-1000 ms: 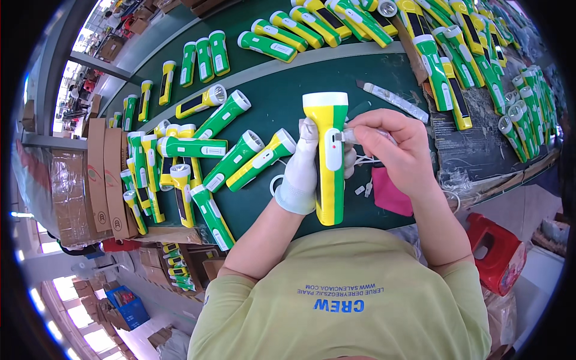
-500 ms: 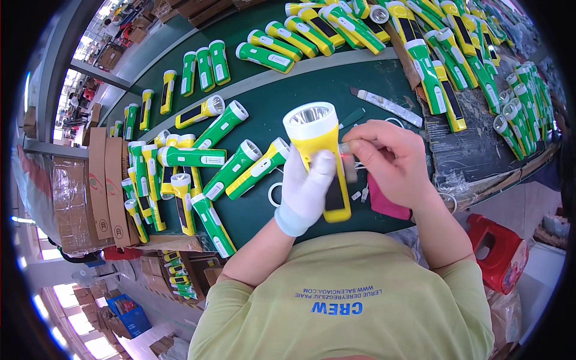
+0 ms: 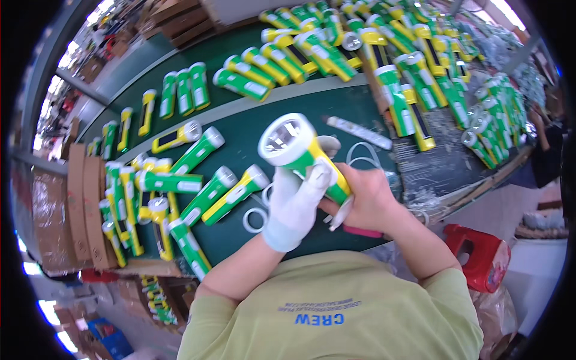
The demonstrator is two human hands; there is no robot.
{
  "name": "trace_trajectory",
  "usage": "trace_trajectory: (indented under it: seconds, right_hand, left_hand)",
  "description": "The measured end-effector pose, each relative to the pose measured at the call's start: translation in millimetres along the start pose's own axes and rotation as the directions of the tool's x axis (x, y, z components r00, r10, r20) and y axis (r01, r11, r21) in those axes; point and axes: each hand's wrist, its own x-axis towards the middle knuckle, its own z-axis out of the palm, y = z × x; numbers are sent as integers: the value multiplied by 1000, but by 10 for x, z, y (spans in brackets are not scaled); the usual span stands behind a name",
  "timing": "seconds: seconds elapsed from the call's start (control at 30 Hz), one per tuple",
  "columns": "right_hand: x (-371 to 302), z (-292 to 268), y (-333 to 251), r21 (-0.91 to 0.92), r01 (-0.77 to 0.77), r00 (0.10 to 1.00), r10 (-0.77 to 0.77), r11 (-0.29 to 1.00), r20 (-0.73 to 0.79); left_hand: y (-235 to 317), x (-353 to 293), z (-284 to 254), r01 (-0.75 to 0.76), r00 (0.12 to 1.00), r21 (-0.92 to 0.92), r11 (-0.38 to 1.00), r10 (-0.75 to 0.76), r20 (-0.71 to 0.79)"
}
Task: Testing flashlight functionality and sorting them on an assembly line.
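By the left hand (image 3: pixel 294 204), in a white glove, a torch (image 3: pixel 313 155) is being clasped just behind its head, the thumb being laid along the body and the fingers being wrapped round it. By the bare right hand (image 3: pixel 369 201) the tail end is being gripped, the fingers being folded well in. The torch is being held up over the near part of the green bench (image 3: pixel 252 126), tilted, its lens being turned upward and a little to the left. By that bench most of the middle is being filled. Its left end is being flanked by a brown carton (image 3: pixel 57 210), and on its right a dark board (image 3: pixel 429 174) is being partly covered by a crowd of torches (image 3: pixel 393 96). Below the board, a red jug (image 3: pixel 480 258) is being shown near the floor. At the left of the bench a heap of torches (image 3: pixel 161 228) is being spread, and just left of the glove a yellow-sided torch (image 3: pixel 236 195) is being seen lying. Beyond the hands a pale strip (image 3: pixel 360 132) is being left flat. A pink cloth (image 3: pixel 363 231) is being mostly hidden by the right hand. Under that hand a small white piece (image 3: pixel 341 216) is being glimpsed; whether it is being held cannot be told.
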Motion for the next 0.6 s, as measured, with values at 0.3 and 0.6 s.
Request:
trace_trajectory:
  seconds: [0.3, 0.6]
  right_hand:
    - [170, -1046, 1373, 71, -312, 890, 317, 948, -327]
    - [461, -2335, 3264, -274, -787, 546, 417, 552, -727]
  left_hand:
    - [32, 398, -634, 121, 992, 334, 935, -104, -68]
    - [-213, 1393, -1900, 312, 853, 450, 836, -38, -521]
